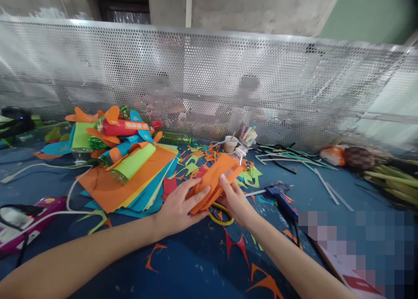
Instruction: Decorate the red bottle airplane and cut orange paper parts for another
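Above the middle of the blue table I hold a clear plastic bottle (241, 153) with a sheet of orange craft paper (218, 173) around its body, tilted with the neck pointing away to the right. My left hand (183, 204) grips the near left end, fingers lying across the paper. At the right side, my right hand (235, 199) closes on the bottle, its thumb pressed on the orange paper near an edge. A yellow ring-shaped handle (222, 223) lies under my right hand; what it belongs to is hidden. A blue glue gun (282, 202) rests to the right.
Decorated bottles (126, 129) pile up at left beside stacked coloured sheets (130, 194). Paper scraps (192, 159) litter the middle. Behind are a cup of sticks (248, 136), glue sticks (300, 155) and a perforated metal screen (209, 72); a purple box (39, 220) and white cable lie left.
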Available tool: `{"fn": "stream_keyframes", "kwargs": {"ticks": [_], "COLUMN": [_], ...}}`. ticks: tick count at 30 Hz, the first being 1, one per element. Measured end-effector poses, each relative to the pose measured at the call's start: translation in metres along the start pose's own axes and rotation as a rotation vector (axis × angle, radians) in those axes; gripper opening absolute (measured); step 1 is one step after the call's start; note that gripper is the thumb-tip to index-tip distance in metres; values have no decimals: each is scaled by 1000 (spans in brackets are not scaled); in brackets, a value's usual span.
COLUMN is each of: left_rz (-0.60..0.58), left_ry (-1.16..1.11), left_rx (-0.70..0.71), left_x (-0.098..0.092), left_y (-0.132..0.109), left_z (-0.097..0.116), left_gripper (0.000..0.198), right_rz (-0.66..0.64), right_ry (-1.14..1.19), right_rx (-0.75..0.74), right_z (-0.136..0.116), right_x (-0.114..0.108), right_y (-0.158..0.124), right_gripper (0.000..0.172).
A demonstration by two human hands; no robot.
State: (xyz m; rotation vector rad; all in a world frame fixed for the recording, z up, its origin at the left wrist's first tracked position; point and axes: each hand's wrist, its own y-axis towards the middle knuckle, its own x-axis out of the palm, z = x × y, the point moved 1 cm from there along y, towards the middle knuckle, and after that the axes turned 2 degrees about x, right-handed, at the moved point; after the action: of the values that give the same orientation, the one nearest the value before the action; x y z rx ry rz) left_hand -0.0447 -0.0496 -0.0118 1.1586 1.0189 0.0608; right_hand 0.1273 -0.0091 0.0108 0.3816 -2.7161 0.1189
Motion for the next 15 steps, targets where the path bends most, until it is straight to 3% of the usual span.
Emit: {"fn": "stream_keyframes", "kwargs": {"ticks": [5, 11, 15], "left_rz": [-6, -51, -103], "left_ry": [30, -18, -288], "left_rx": [41, -16, -109], "left_x": [-3, -1, -8], "left_y": [0, -4, 3], "left_z": [1, 2, 1], "left_gripper": [61, 65, 62], "right_rz": [-57, -17, -17], "right_ry": [0, 18, 39], "right_rx": [-1, 28, 90], "right_z": [-5, -5, -8], "right_x": [2, 5, 3], "right_y": [-4, -5, -2], "right_gripper": [46, 36, 36]}}
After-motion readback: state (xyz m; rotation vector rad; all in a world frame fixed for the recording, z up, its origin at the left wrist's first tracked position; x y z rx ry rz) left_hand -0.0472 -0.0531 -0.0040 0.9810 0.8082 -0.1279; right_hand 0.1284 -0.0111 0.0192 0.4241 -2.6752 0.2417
